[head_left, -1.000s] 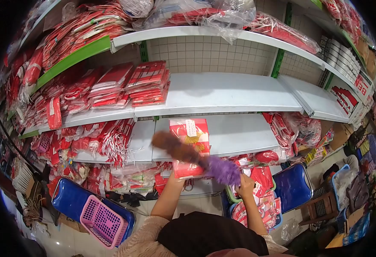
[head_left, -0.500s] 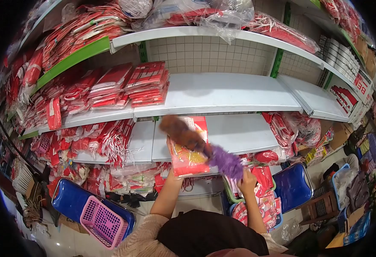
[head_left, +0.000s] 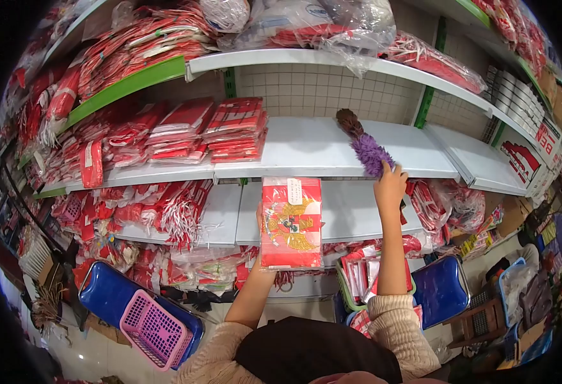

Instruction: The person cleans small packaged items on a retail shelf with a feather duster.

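Note:
A flat red plastic-wrapped packet point(head_left: 292, 240), with a gold winged emblem and a white label, is held upright in front of the lower shelf. My left hand point(head_left: 260, 216) grips it from behind at its left side; most of those fingers are hidden. My right hand point(head_left: 391, 184) is closed on the near end of a fluffy duster point(head_left: 372, 153), purple near the hand and brown at the far tip. The duster lies over the middle shelf point(head_left: 300, 144), pointing away and to the left. Its handle is hidden in my grip.
Stacked red-and-white packets point(head_left: 236, 131) occupy the left of the middle shelf. Plastic bags point(head_left: 357, 32) sit on the top shelf. Below are a pink basket point(head_left: 156, 329) on a blue stool point(head_left: 111, 291), a green basket point(head_left: 345, 285) holding packets, and another blue stool point(head_left: 444, 291).
My right hand has risen with the duster from low over the packet to the middle shelf. The packet, earlier partly covered by the duster, now shows its whole front.

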Demonstrator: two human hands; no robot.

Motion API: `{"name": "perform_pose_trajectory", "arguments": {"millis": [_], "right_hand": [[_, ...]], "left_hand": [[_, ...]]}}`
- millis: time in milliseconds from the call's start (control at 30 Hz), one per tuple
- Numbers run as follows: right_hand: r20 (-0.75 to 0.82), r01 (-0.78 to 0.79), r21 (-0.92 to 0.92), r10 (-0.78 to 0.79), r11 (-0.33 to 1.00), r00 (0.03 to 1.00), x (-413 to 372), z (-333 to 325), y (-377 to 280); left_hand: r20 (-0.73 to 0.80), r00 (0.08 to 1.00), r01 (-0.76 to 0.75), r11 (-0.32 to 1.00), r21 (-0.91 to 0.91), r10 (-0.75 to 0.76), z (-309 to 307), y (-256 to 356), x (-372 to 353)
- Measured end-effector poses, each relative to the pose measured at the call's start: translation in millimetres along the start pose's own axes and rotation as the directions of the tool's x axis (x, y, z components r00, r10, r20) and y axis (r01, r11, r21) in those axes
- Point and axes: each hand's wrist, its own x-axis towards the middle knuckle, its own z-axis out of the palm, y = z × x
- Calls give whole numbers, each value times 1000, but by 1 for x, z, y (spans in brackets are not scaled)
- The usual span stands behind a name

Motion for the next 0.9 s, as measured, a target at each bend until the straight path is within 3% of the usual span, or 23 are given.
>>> {"name": "perform_pose_trajectory", "arguments": {"millis": [33, 133, 167, 200, 233, 300, 400, 500, 600, 633, 733, 767, 867, 900], "right_hand": [[-218, 41, -10, -42, 999, 975, -2, -3, -12], [-368, 272, 271, -162, 923, 915, -18, -17, -46], [-146, 201, 539, -145, 818, 979, -29, -23, -59], [86, 56, 748, -180, 662, 980, -39, -26, -70], [236, -115, 877, -210, 467, 949, -45, -24, -76], [456, -479, 877, -364, 29, 812, -50, -19, -86], [363, -408, 909, -314, -88, 877, -49, 2, -102], [274, -291, 955, -210, -55, 939, -30, 34, -112], [278, -279, 960, -44, -5, 960, 1, 48, -129], [240, -239, 970, -25, 54, 970, 14, 58, -134], [103, -107, 943, 31, 314, 994, 45, 82, -148], [48, -60, 910, 41, 409, 998, 54, 91, -153], [143, -57, 751, -79, 658, 987, 77, 137, -154], [265, -99, 722, -141, 684, 954, 76, 130, -156]], "left_hand": [[7, 1000, 2, 1000, -10, -2, -1, 3, 2], [48, 999, 23, 998, -51, -21, -5, 10, 13], [71, 997, 29, 997, -66, -25, -3, 12, 16], [93, 995, 37, 996, -81, -30, 7, 15, 17], [3, 1000, -9, 1000, 21, 9, 18, 13, 19], [9, 999, -31, 997, 75, 31, 25, 18, 28], [48, 997, -71, 986, 153, 65, 24, 30, 42], [17, 997, -81, 963, 257, 79, 29, 43, 48], [-181, 983, 83, 923, 375, -16, 41, 63, 49], [-119, 992, 100, 885, 455, -50, 30, 71, 55], [-314, 941, 125, 736, 665, 124, 39, 80, 48], [-307, 936, 113, 683, 722, 170, 44, 79, 46], [-265, 933, 104, 524, 846, 242, 43, 72, 47], [-250, 942, 115, 484, 867, 225, 33, 70, 49]]}}
